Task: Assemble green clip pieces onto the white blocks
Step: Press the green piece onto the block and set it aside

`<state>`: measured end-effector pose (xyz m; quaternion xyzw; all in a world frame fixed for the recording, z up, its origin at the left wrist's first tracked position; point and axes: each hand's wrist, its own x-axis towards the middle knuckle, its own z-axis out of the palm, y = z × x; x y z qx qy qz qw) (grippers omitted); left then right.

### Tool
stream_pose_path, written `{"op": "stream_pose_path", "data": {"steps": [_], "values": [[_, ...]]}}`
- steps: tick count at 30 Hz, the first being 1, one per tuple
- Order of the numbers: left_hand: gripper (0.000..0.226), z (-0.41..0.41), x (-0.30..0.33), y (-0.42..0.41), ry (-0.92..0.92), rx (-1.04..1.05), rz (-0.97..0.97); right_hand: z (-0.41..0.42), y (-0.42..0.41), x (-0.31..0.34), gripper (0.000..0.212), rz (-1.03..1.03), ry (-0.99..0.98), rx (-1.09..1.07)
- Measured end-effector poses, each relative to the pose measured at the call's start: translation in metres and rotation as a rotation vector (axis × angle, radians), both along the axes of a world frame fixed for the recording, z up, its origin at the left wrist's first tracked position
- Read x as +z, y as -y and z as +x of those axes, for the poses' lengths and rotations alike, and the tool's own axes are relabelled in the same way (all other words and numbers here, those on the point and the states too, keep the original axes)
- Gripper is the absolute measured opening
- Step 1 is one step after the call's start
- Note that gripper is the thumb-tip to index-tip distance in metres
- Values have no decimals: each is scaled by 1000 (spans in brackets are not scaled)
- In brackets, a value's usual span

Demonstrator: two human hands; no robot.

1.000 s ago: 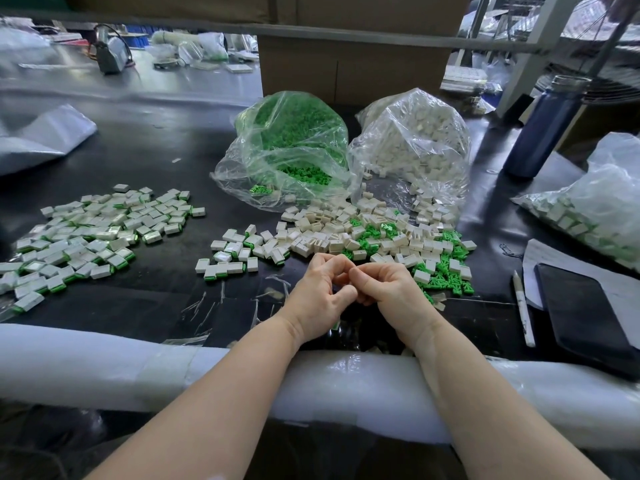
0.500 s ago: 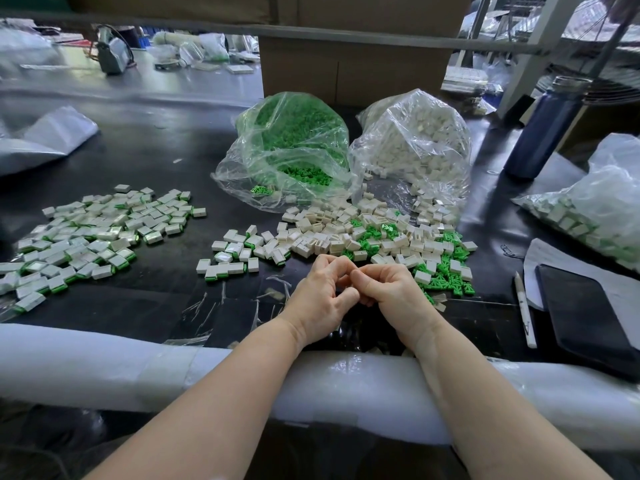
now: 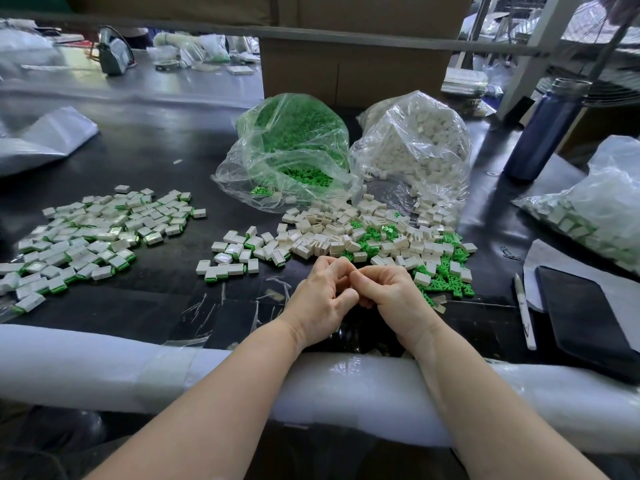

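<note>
Both my hands are bunched together at the near edge of the black tabletop (image 3: 156, 147), forearms resting on the white foam-wrapped rail (image 3: 104, 365). Left hand (image 3: 320, 299) and right hand (image 3: 391, 294) have the fingers curled in, fingertips touching each other in the middle. They look like they're pinching something small between them, but it's hidden behind the fingers, so I honestly can't tell what's in there.

Just past my knuckles is the loose pile of white blocks (image 3: 346, 233), with green clip pieces (image 3: 446, 278) mixed in – most of the green sits on the right side of that pile, just beside my right hand. Behind the pile are two clear bags lying open toward me: the bag of green clips (image 3: 294, 143) on the left and the bag of white blocks (image 3: 415, 147) on the right, touching each other.

Off to my left, well apart from the loose stuff, there's the spread of finished blocks (image 3: 93, 237) – white with a green edge showing. A smaller cluster of the same (image 3: 235, 258) sits between that spread and the loose pile.

Right side: a white pen (image 3: 524, 310), a dark phone (image 3: 585, 313) on paper, a blue bottle (image 3: 543, 133) further back, and another bag (image 3: 595, 216) with filled pieces.
</note>
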<state>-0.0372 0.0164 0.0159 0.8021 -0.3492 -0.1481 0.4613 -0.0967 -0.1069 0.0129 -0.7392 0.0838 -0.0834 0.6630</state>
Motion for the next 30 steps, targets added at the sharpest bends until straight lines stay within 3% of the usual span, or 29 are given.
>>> {"op": "stream_pose_path", "data": {"steps": [30], "values": [[11, 2, -5, 1, 40, 1, 21, -1, -1, 2, 21, 70, 34, 1]]}}
